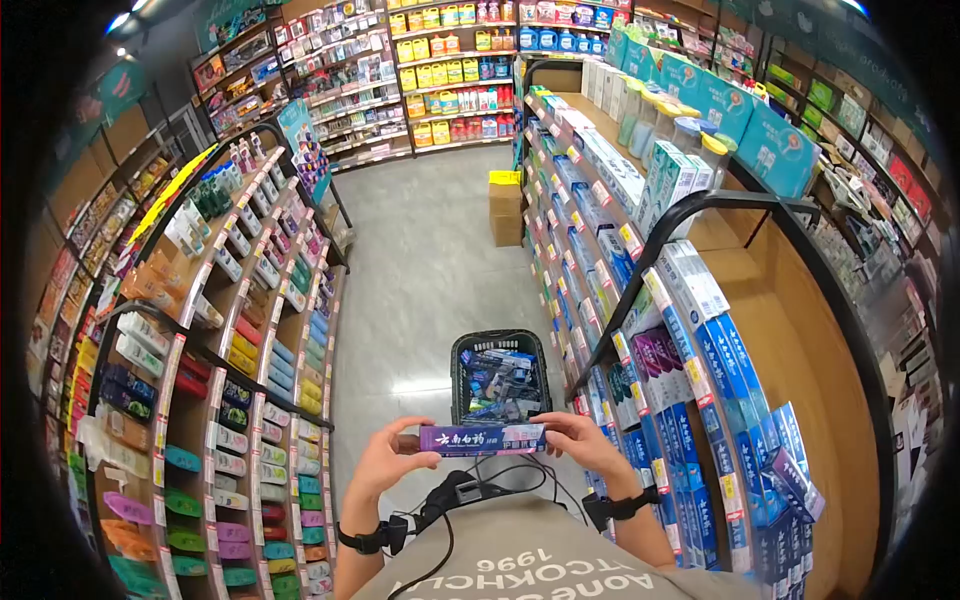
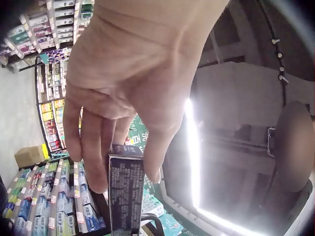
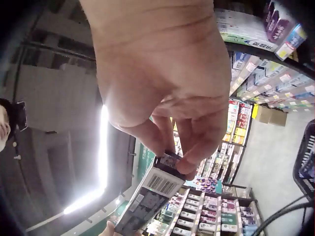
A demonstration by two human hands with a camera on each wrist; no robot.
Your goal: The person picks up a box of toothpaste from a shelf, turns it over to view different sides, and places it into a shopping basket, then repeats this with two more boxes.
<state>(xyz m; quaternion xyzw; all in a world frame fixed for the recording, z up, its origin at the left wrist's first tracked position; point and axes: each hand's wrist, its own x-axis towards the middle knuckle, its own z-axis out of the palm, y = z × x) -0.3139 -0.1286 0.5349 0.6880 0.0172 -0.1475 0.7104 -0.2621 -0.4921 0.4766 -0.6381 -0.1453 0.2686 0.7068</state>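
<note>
A long purple and dark blue toothpaste box (image 1: 482, 440) is held level in front of the chest, its printed front facing up in the head view. At its left end my left hand (image 1: 385, 460) grips it between thumb and fingers. The right hand (image 1: 592, 452) pinches the opposite end. In the left wrist view, small pale print covers a dark narrow side of the box (image 2: 126, 196). A barcode shows on the box (image 3: 152, 196) in the right wrist view, below the right hand (image 3: 162, 83).
A black shopping basket (image 1: 456, 385) holding several packages stands on the grey floor (image 1: 410, 230) just ahead. Shelves of toothpaste boxes (image 1: 690, 450) line the right side; bottles and brushes fill the left shelf (image 1: 215, 400). Farther along the aisle is a cardboard carton (image 1: 506, 215).
</note>
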